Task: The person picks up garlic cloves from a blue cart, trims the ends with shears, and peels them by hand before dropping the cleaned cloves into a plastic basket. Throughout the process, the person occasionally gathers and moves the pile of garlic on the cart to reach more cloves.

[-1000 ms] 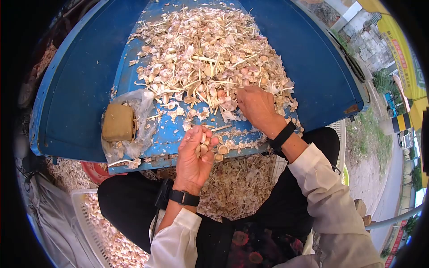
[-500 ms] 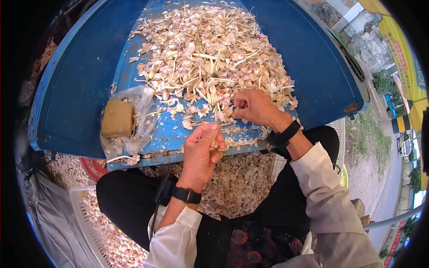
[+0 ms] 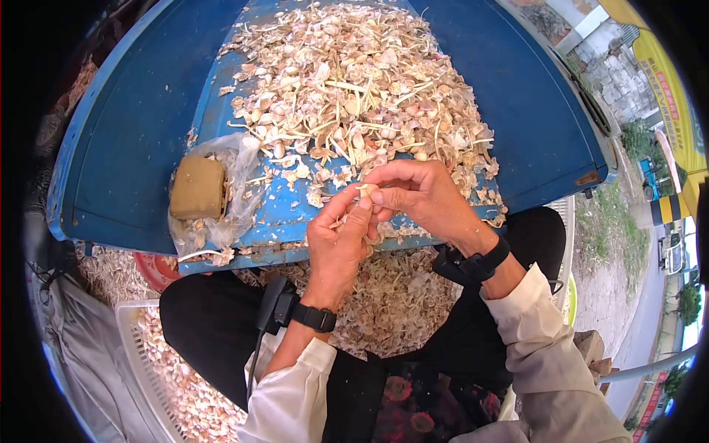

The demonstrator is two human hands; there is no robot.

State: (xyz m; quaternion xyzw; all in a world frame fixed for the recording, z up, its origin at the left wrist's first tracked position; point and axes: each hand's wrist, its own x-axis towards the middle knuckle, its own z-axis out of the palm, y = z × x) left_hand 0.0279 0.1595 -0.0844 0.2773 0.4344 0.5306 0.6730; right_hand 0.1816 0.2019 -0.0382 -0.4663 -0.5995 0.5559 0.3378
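My left hand (image 3: 336,240) and my right hand (image 3: 427,199) meet fingertip to fingertip over the near part of a blue board (image 3: 284,203). Pinched between them is a small pale garlic clove (image 3: 366,190). More pale bits show in the curled fingers of the left hand, too hidden to name. Just beyond the fingers spreads a large heap of garlic cloves, dry skins and stalks (image 3: 354,88). Both wrists wear dark straps.
A brown block (image 3: 198,187) lies on a clear plastic bag (image 3: 240,184) at the left of the board. At lower left, a white crate (image 3: 136,347) holds many garlic cloves (image 3: 196,380). Skins and scraps (image 3: 395,306) lie between my knees. Part of a red basin (image 3: 153,270) shows.
My right hand has come from the heap's edge to the left hand, and the left has risen slightly. Both sets of fingertips now pinch the garlic clove together.
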